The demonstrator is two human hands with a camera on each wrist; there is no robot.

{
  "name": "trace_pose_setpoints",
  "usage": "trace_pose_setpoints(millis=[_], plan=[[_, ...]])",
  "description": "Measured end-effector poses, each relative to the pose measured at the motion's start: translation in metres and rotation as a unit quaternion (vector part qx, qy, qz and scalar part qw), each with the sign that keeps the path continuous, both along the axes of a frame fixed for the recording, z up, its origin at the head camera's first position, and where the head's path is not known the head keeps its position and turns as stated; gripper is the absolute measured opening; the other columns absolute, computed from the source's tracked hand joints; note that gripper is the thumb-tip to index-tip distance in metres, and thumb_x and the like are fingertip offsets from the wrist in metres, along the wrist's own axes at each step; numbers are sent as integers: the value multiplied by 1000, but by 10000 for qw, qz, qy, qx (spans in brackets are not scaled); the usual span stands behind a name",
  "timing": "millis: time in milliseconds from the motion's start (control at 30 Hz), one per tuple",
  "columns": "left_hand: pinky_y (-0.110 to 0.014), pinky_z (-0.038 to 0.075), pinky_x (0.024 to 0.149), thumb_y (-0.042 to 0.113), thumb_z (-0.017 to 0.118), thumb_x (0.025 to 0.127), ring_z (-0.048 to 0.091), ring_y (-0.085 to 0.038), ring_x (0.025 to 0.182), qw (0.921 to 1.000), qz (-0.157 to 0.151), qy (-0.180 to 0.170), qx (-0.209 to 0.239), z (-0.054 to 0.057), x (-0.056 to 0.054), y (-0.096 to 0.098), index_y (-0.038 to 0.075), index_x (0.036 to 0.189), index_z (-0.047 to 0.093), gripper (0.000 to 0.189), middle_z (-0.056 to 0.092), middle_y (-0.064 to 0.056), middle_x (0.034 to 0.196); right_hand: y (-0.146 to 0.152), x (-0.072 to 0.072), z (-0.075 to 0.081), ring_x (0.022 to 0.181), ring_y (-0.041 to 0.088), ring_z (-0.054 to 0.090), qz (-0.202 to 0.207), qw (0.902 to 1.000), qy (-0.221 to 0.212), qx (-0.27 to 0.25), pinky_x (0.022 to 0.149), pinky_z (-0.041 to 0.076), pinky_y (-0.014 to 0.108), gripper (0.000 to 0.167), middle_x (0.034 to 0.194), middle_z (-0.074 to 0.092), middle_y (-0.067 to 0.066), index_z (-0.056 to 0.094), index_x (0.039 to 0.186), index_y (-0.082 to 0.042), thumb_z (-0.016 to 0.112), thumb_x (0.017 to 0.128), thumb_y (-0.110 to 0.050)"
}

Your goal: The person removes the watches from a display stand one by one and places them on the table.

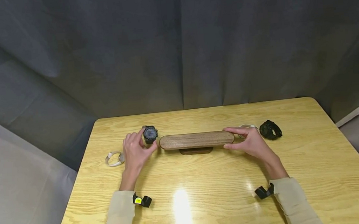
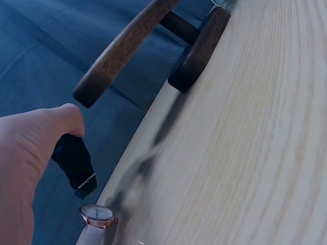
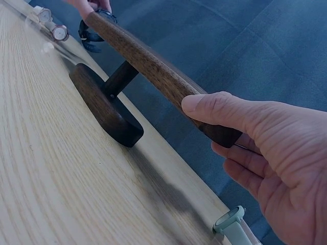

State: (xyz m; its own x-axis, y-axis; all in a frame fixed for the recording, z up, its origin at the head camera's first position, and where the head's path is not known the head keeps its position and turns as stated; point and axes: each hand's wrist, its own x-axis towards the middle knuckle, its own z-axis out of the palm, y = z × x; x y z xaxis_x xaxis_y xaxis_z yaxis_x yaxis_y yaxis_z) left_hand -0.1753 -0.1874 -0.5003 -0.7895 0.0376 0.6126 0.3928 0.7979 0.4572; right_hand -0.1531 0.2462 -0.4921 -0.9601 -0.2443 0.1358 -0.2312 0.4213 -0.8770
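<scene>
A wooden watch stand (image 1: pixel 197 140), a long rounded bar on a short post and oval base (image 3: pixel 104 107), stands on the table. My right hand (image 1: pixel 252 142) grips the bar's right end, thumb (image 3: pixel 219 108) on the near side and fingers behind and beneath. Just off the left end, my left hand (image 1: pixel 133 151) pinches a black watch (image 1: pixel 150 134) between thumb and fingers, its dial upward. In the left wrist view the black strap (image 2: pixel 75 162) hangs below the thumb, above the table.
Left of the left hand lies a white-strapped watch (image 1: pixel 113 159); the right wrist view shows two pale watches there. Behind the right hand lies a mint-green watch (image 3: pixel 232 224), with another black watch (image 1: pixel 270 130) farther right. A dark curtain (image 1: pixel 174 49) hangs beyond the table's back edge.
</scene>
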Motion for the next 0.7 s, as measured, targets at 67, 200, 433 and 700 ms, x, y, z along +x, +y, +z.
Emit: trace_pose_setpoints(millis=[67,200,433,700], plan=[[-37,38,72,30,90,75,49,-25,75,9999,33,-75,-125,-2,-2,-1,-4,123,73,62,56,-9,67,0,0,0,130,33,60,1,10000,-12,-2,107,47,65,58,137,69,9,73,134,-19,93,80,-27],[-37,40,73,30,90,75,51,-26,77,9992,51,-229,-339,-6,-5,-2,-3,124,73,62,58,-8,70,-1,1,1,130,32,60,19,10000,-48,-31,108,46,66,58,138,69,8,73,134,-19,93,80,-27],[-41,44,75,26,94,73,59,-31,87,9962,-5,-365,-788,-10,-8,-1,-3,125,72,63,73,-16,91,-3,1,2,130,32,60,40,10000,-57,-59,109,46,65,58,137,69,8,73,134,-19,93,80,-26],[-41,46,74,23,96,71,60,-33,86,9869,-131,-100,-1605,-16,-10,2,-1,125,72,63,74,-17,94,-4,2,0,130,31,60,100,9999,-33,-84,109,47,63,58,137,69,6,73,135,-20,93,81,-26]])
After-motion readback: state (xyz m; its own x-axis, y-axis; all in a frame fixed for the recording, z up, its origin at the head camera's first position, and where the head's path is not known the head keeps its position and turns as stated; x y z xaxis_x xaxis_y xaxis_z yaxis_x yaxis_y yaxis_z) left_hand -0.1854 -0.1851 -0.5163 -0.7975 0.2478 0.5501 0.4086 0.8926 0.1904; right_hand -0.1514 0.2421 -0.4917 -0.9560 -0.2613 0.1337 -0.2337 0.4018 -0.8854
